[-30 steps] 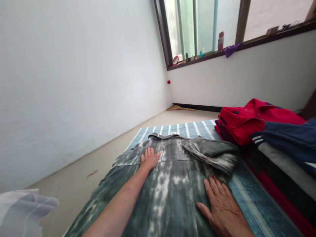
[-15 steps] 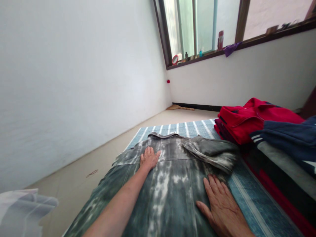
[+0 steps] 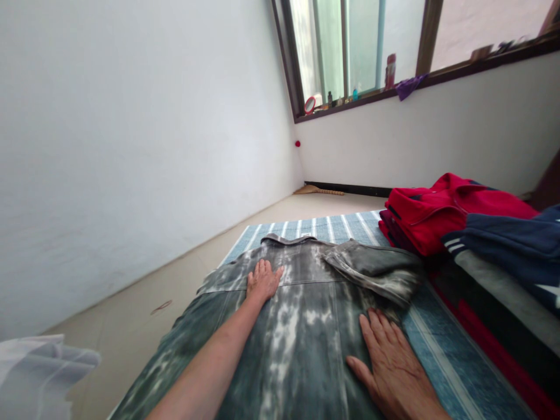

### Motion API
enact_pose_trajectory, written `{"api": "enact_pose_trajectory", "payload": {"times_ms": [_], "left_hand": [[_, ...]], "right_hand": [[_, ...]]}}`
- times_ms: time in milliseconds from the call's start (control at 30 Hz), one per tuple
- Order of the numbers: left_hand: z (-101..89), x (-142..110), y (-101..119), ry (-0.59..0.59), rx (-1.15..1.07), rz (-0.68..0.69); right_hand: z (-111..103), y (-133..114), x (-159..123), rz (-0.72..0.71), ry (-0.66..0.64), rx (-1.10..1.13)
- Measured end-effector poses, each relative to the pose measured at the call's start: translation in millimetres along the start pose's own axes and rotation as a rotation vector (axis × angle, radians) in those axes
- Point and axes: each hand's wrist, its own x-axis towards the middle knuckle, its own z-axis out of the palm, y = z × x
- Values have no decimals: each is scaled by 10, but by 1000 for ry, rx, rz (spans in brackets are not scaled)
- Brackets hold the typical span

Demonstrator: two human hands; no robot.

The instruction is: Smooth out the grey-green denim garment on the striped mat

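A grey-green tie-dyed denim jacket (image 3: 301,332) lies spread out, back side up, with its collar at the far end. Its right sleeve (image 3: 371,265) is folded over near the shoulder. My left hand (image 3: 263,281) rests flat on the upper back below the collar, fingers stretched out. Nearer to me, my right hand (image 3: 389,359) presses flat on the jacket's right side, below the folded sleeve, with the thumb spread away from the fingers. Neither hand grips anything. The lower part of the jacket runs out of view at the bottom.
The jacket lies on a blue-and-white striped cloth (image 3: 437,344). To the right are folded clothes, with a red jacket (image 3: 464,204) and a navy garment (image 3: 516,239) on top. White fabric (image 3: 44,373) shows at lower left. A white wall (image 3: 153,134) stands left, beyond the tiled floor (image 3: 131,297).
Both hands stay flat on the jacket in nearly the same places. Only a very slight shift of the whole view shows.
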Motion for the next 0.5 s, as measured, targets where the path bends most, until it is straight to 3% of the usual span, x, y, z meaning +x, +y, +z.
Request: {"api": "enact_pose_trajectory", "payload": {"times_ms": [500], "left_hand": [[6,-15,7,20,3,-7]], "right_hand": [[-29,-7,13,-3,-34,-6]]}}
